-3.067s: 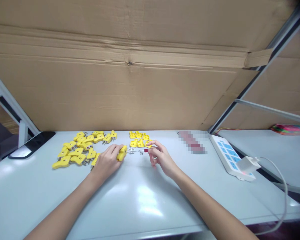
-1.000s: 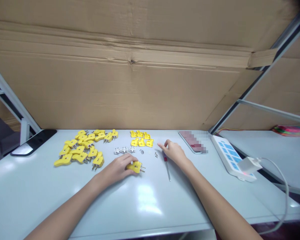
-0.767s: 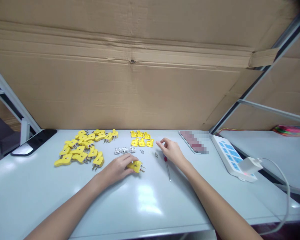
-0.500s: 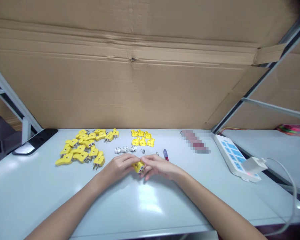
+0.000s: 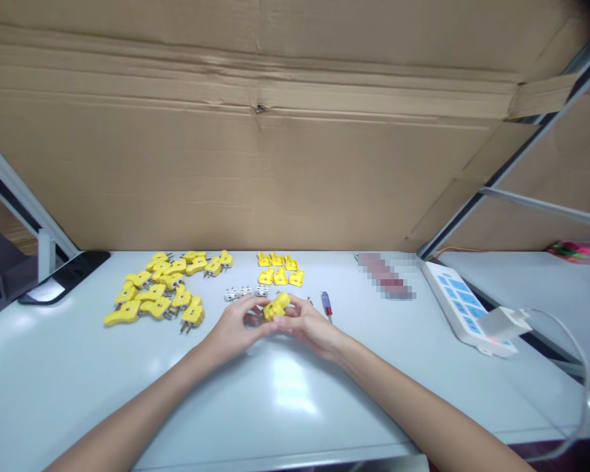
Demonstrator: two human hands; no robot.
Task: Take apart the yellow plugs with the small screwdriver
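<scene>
Between my two hands, a yellow plug is held just above the table. My left hand grips its left side, and my right hand has its fingers on the right side. Just beyond them lie white plug cores and several yellow shell halves in two rows. A screwdriver with a clear blue and red handle rests right of my right hand. Many yellow plugs with metal pins are heaped at the left.
A white power strip with a white adapter and cable lies on the right of the table. A black glossy object is at the far left. Cardboard stands behind.
The yellow plug has been turned between my hands, so its pins no longer show and its rounded body faces up. Both hands have shifted their grip. The view has moved slightly.
</scene>
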